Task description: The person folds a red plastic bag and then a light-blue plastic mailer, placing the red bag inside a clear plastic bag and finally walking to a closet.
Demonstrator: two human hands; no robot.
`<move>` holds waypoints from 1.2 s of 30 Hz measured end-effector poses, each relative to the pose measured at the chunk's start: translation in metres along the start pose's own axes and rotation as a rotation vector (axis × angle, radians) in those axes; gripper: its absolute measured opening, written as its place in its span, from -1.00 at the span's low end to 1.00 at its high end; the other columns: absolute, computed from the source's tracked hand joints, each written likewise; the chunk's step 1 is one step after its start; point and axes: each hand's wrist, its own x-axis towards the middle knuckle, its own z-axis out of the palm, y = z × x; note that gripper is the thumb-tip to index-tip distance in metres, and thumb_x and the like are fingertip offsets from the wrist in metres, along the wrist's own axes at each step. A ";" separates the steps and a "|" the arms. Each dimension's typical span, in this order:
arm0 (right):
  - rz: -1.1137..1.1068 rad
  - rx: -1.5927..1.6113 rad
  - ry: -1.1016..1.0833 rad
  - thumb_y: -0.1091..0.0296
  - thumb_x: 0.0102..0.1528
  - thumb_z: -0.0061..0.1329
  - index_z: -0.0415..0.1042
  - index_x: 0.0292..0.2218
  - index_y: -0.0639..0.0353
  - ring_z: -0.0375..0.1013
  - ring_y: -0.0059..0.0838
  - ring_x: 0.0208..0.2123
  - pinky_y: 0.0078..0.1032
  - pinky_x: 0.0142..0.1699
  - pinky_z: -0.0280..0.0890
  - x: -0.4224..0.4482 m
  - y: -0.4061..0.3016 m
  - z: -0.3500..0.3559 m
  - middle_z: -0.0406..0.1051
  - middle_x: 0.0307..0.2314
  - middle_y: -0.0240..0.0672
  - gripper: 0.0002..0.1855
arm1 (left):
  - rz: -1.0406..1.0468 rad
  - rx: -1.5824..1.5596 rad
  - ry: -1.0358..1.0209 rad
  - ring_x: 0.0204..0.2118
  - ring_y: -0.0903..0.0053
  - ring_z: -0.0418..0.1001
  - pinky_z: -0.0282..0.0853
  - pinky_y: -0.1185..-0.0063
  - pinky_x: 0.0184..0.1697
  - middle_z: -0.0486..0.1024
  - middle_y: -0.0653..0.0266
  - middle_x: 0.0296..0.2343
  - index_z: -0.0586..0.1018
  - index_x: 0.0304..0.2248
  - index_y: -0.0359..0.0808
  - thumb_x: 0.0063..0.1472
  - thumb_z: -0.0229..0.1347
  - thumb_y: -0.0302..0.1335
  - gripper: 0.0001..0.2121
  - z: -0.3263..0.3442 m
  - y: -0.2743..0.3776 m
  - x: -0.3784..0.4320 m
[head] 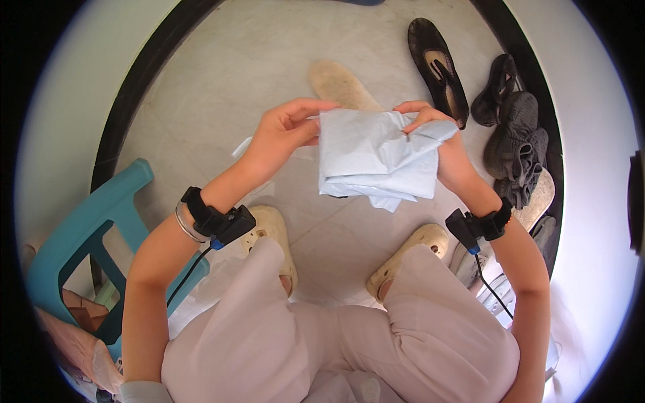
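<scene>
A folded, creased sheet of thin white-blue material [375, 151] is held up in front of me between both hands. My left hand [289, 126] pinches its upper left edge between thumb and fingers. At the sheet's upper right corner, my right hand [428, 123] grips it, with the fingers over the top and the rest partly behind it. A small dark bit shows under the sheet's lower edge; what it is I cannot tell. Beyond the sheet a beige insole [345, 85] lies on the floor, its near end hidden behind the sheet.
A black slip-on shoe [438, 70] lies at the upper right. Along the right wall are dark grey shoes [516, 136], another black shoe [494, 90] and a pale insole [539, 196]. A teal plastic chair [75, 216] stands at left. Cream clogs [272, 231] are on my feet.
</scene>
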 end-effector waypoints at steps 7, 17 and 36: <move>-0.051 0.028 0.086 0.52 -0.03 -0.21 0.37 -0.54 0.26 0.30 -0.49 -0.27 -0.59 -0.16 0.21 0.001 0.001 -0.015 0.25 -0.21 -0.18 -0.88 | 0.054 -0.001 0.119 -0.20 0.54 0.41 0.36 0.58 -0.16 0.43 0.26 -0.23 0.45 -0.19 -0.34 0.18 -0.07 -0.51 -0.80 0.004 0.009 -0.004; -0.026 0.054 0.127 0.51 -0.01 -0.24 0.36 -0.54 0.27 0.29 -0.51 -0.29 -0.61 -0.19 0.20 0.003 -0.005 -0.011 0.24 -0.22 -0.19 -0.86 | 0.131 0.002 0.106 -0.20 0.50 0.42 0.36 0.57 -0.16 0.43 0.23 -0.23 0.46 -0.26 -0.35 0.18 -0.07 -0.51 -0.84 0.005 0.009 -0.007; -0.029 0.051 0.118 0.51 0.00 -0.24 0.35 -0.53 0.26 0.29 -0.50 -0.27 -0.61 -0.17 0.20 0.000 -0.006 -0.011 0.24 -0.22 -0.20 -0.87 | 0.144 0.000 0.119 -0.23 0.52 0.42 0.36 0.58 -0.19 0.43 0.22 -0.23 0.43 -0.21 -0.35 0.16 -0.06 -0.54 -0.81 0.007 0.009 -0.009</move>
